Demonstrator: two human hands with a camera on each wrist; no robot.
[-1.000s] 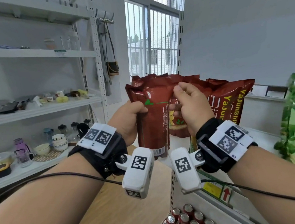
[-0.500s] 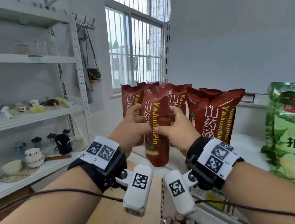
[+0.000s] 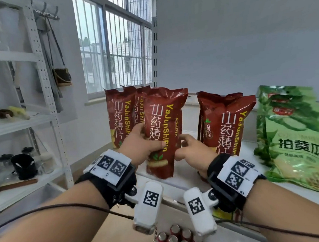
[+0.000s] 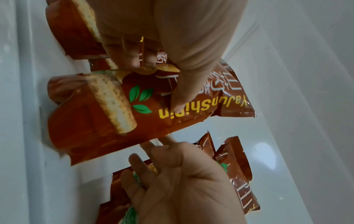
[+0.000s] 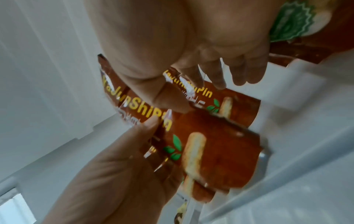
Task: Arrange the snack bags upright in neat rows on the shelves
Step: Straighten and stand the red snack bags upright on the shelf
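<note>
White shelf: left hand grips glossy red-brown snack bag; right hand slack beside it. Bag leans, may topple.

A bare strip of white shelf top lies open between the left cluster of upright dark-red foil snack bags and the right-hand red pair, with green cucumber-print bags walling off the far right.

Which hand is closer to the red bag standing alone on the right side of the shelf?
Right. The right hand is just left of the lone red bag, almost touching it. The left hand is farther left, gripping the front red bag.
</note>
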